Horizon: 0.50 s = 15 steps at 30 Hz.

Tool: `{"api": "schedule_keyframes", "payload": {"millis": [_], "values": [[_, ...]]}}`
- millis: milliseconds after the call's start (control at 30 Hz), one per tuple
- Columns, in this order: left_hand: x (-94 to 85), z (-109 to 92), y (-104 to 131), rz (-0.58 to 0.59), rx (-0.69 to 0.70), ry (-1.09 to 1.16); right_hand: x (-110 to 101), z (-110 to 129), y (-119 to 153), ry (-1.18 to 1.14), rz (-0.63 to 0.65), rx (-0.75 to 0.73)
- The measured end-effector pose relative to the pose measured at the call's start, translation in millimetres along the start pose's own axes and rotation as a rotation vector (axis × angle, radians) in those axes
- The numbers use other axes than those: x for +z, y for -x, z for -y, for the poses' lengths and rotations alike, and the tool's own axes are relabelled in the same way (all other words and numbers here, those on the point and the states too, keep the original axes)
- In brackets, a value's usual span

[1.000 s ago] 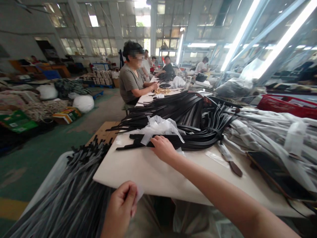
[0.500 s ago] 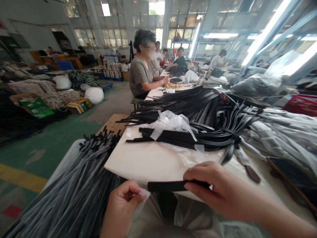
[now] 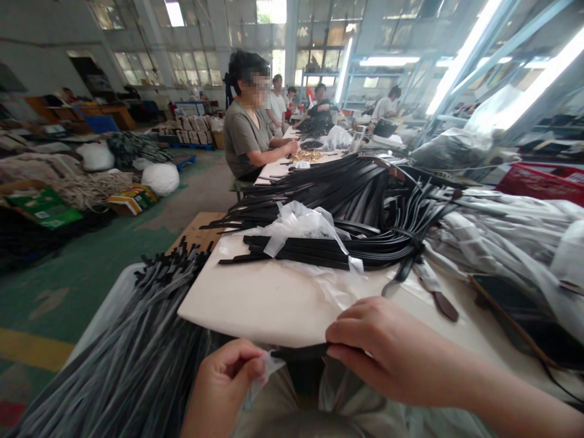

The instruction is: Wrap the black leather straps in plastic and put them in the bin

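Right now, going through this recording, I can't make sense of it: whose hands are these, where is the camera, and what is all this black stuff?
The camera sits on a worker's head, looking down at their own bare hands. The left hand pinches a clear plastic sleeve. The right hand has its grip on a black strap at the white table edge. Behind lie a pile of black straps and crumpled plastic. Wrapped straps fill a bin at left. A seated co-worker works farther along.
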<state>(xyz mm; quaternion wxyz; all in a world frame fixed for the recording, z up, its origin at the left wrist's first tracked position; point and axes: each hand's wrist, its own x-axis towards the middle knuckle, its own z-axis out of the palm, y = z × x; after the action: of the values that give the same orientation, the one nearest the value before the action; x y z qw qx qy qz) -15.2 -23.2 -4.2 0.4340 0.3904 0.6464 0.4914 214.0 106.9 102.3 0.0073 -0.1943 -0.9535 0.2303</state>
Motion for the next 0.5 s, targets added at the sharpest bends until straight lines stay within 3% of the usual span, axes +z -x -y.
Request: {"api": "schedule_keyframes", "payload": {"millis": [200,367,500], "values": [[8.4,-5.6,3.2,0.202,0.167,-0.235,0.3,-3.5,-14.7,0.039,0.107,-0.038],[16.9,0.7,0.7,0.250,0.284,-0.422,28.6,2.0,-33.5,0.046,0.181,-0.075],[11.9,9.9,1.5,0.220,0.400,-0.565,42.6,-4.9,-33.7,-0.001,0.211,-0.101]]}}
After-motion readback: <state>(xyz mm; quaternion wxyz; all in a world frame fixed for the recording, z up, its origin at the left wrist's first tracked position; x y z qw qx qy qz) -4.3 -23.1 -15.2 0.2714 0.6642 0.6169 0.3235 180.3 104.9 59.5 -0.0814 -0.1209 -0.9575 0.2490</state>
